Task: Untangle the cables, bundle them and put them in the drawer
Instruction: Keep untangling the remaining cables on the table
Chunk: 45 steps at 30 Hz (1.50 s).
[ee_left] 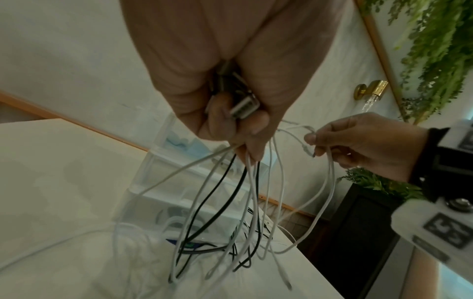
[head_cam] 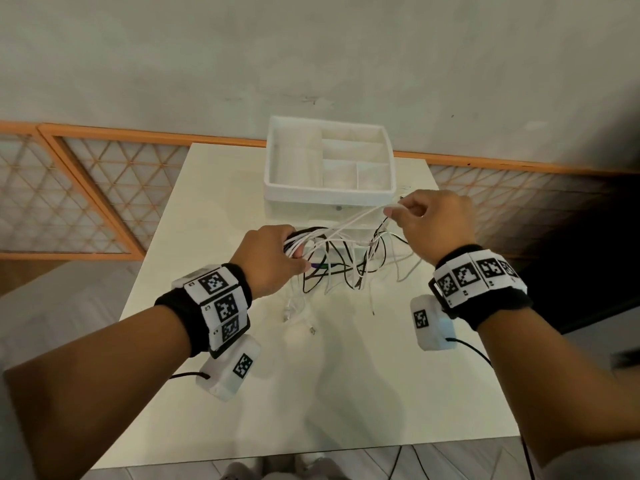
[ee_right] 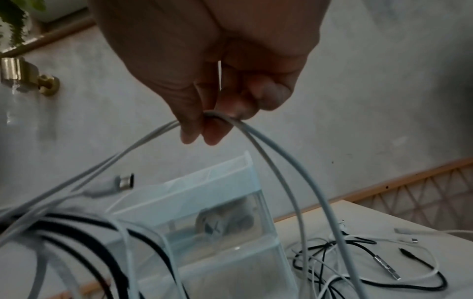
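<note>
A: What's around the hands?

B: A white bench (head_cam: 242, 393), and at its far edge a clear drawer unit (head_cam: 349, 233) with a divided white tray (head_cam: 329, 197) on top. The unit stands just behind the cables (head_cam: 346, 268), partly screened by them.

A: And the cables?

B: A tangle of white and black ones, too knotted to count, hanging from both hands to the bench, with more lying loose to the right.

A: The grips?

B: Left hand (head_cam: 273, 261) has its fingers (ee_left: 222, 119) curled tight round a bunch with a plug. Right hand (head_cam: 436, 226) pinches two white strands, fingers (ee_right: 194, 129) closed on them.
</note>
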Each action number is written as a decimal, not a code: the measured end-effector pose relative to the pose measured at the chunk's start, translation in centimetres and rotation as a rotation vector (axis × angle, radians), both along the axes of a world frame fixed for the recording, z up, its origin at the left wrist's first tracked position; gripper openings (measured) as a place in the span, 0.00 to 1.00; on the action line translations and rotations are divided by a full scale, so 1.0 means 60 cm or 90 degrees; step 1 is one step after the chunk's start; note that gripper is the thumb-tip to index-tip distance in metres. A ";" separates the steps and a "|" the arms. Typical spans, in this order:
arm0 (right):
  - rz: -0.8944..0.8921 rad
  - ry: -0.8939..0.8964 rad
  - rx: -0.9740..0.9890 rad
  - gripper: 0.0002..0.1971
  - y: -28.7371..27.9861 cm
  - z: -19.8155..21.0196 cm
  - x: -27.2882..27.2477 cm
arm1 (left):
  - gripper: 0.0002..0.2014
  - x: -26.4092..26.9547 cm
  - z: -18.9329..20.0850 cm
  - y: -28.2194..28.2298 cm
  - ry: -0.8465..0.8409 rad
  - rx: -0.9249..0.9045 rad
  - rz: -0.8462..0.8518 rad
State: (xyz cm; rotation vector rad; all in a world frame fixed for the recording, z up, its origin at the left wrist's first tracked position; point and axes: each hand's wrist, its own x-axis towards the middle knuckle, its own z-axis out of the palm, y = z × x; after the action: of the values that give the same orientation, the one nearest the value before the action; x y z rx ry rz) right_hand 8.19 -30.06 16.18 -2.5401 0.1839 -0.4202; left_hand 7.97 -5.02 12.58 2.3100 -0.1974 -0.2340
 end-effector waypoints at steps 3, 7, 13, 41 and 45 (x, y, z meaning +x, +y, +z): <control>0.006 -0.044 0.033 0.12 -0.001 0.008 0.003 | 0.15 0.006 0.008 -0.002 0.011 0.016 -0.005; -0.035 -0.098 0.040 0.11 -0.004 0.006 0.001 | 0.17 0.018 0.017 0.003 0.046 -0.048 0.026; 0.232 -0.036 0.004 0.13 0.072 -0.039 -0.036 | 0.16 0.020 0.027 -0.007 0.059 -0.122 -0.012; 0.026 0.210 -0.099 0.25 -0.039 -0.048 -0.032 | 0.17 0.029 0.020 0.043 0.106 -0.175 0.073; 0.289 0.080 -0.019 0.13 0.079 -0.027 -0.036 | 0.14 0.020 0.039 0.017 0.129 -0.282 -0.007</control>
State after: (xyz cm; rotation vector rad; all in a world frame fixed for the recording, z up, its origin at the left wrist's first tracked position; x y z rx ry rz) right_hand 6.04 -25.32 14.56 -2.5355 -0.3509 -0.0866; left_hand 9.14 -4.02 14.95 1.8330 -0.1432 -0.3865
